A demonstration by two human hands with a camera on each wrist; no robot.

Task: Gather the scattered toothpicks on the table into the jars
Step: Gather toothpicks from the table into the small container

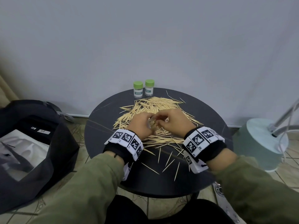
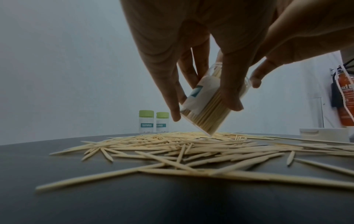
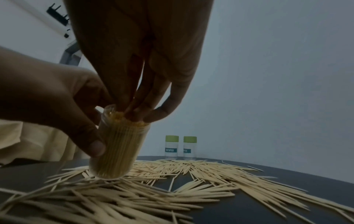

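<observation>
Over the toothpicks mid-table, the left hand grips the light, slick open jar by its sides while the right hand pinches stiff, thin picks into its mouth.

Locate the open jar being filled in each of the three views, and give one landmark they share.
Head: open jar at centre, mostly hidden between both hands.
Left wrist: centre, tilted, gripped by the left hand.
Right wrist: lower left, right hand at its mouth.
Shared landmark: two green-lidded jars by the wall.
</observation>
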